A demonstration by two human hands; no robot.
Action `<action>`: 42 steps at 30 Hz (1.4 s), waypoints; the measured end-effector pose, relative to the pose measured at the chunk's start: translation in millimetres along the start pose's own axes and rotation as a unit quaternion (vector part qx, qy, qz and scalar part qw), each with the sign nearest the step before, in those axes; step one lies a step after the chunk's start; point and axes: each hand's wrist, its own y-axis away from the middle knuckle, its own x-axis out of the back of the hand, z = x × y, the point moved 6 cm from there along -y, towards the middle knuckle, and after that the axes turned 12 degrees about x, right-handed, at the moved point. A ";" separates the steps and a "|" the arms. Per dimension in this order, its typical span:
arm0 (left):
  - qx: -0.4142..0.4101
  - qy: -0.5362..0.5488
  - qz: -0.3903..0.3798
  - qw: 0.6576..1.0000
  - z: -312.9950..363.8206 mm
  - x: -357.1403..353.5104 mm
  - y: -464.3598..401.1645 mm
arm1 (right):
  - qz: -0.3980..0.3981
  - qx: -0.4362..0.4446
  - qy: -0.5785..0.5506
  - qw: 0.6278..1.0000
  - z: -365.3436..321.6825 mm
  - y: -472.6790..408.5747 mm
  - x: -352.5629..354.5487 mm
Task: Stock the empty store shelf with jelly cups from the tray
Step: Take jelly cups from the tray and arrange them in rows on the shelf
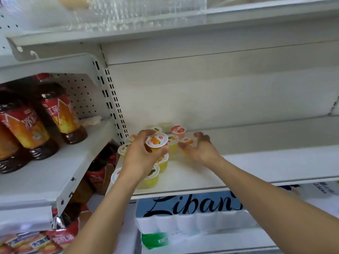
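The left hand (pixel 141 153) gripped an orange-lidded jelly cup (pixel 157 142), fingers curled over the far rim and thumb under the yellow body, holding it tilted above the cups already standing on the white store shelf (pixel 238 167). Just to the right, the right hand (pixel 199 146) reached palm-inward toward a second cup with an orange-fruit lid (pixel 188 141); its fingers were spread and loosely bent around that cup, though motion blur made it impossible to tell whether they touched it.

Between the two hands stood a yellow cup (pixel 172 142), and behind it a pink-lidded cup (pixel 178 129) sat close to the shelf's back panel (pixel 220 99). More cups were grouped at the shelf's left end: one partly hidden beyond the left fingertips (pixel 156 129), one at the left edge (pixel 123 149), and two yellow ones nearer the front (pixel 150 177), partly covered by the left wrist.

On the neighbouring shelf to the left stood dark tea bottles with red and orange labels (pixel 60 110). Below the stocked shelf lay a blue-and-white wrapped pack with black script lettering (pixel 190 211).
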 end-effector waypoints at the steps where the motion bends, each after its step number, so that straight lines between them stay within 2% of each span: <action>1: -0.001 0.002 0.001 1.000 0.6 -1.3 -0.6 | 0.040 0.035 0.026 0.998 -7.2 4.9 9.7; 3: -0.010 0.008 0.005 1.000 4.3 -6.0 -2.2 | 0.101 0.137 -0.025 0.985 -33.2 20.2 28.2; 4: -0.015 0.009 0.006 1.000 7.7 -9.5 -2.1 | 0.087 0.180 -0.095 0.975 -48.4 29.1 32.2; 6: -0.028 0.014 0.002 1.000 14.3 -18.5 -1.8 | 0.003 0.220 -0.187 0.958 -71.8 41.7 27.5; 7: -0.037 0.015 -0.002 0.999 17.5 -23.1 -1.0 | -0.020 0.224 -0.192 0.955 -77.3 45.2 24.5; 9: -0.048 0.006 -0.023 0.999 21.9 -28.8 2.1 | -0.009 0.217 -0.200 0.955 -77.4 48.2 23.8; 10: -0.052 -0.021 -0.032 0.998 21.1 -29.2 3.1 | 0.008 0.209 -0.204 0.956 -72.2 48.8 24.4; 12: -0.071 -0.168 -0.013 0.983 14.8 -25.5 2.9 | 0.021 0.180 -0.185 0.966 -52.5 50.5 19.8; 14: -0.089 -0.333 0.034 0.938 5.3 -19.1 1.3 | 0.002 0.147 -0.131 0.980 -32.0 54.5 8.1; 15: -0.089 -0.380 0.043 0.920 0.6 -17.5 0.6 | -0.008 0.135 -0.108 0.985 -24.2 55.7 0.8; 17: -0.086 -0.414 0.043 0.905 -4.7 -18.7 0.1 | -0.012 0.116 -0.095 0.989 -17.0 56.3 -10.4; 26: -0.078 -0.412 0.081 0.904 1.3 -25.3 -3.7 | -0.002 0.125 -0.033 0.992 -33.2 50.9 -17.6; 29: -0.074 -0.414 0.065 0.905 1.2 -24.2 -0.8 | -0.002 0.141 0.043 0.989 -30.7 61.1 -6.8; 32: -0.079 -0.417 0.036 0.905 9.3 -24.7 9.9 | 0.046 0.195 0.103 0.974 -27.4 80.8 25.2; 36: -0.187 -0.303 0.069 0.932 53.9 -53.0 51.7 | 0.118 0.218 0.174 0.953 -0.9 115.1 82.4; 39: -0.276 -0.235 0.029 0.932 87.0 -114.5 88.2 | 0.179 0.199 0.224 0.937 38.3 145.6 127.0; 42: -0.330 -0.211 -0.023 0.920 116.8 -187.5 123.7 | 0.203 0.158 0.255 0.932 89.3 181.9 174.4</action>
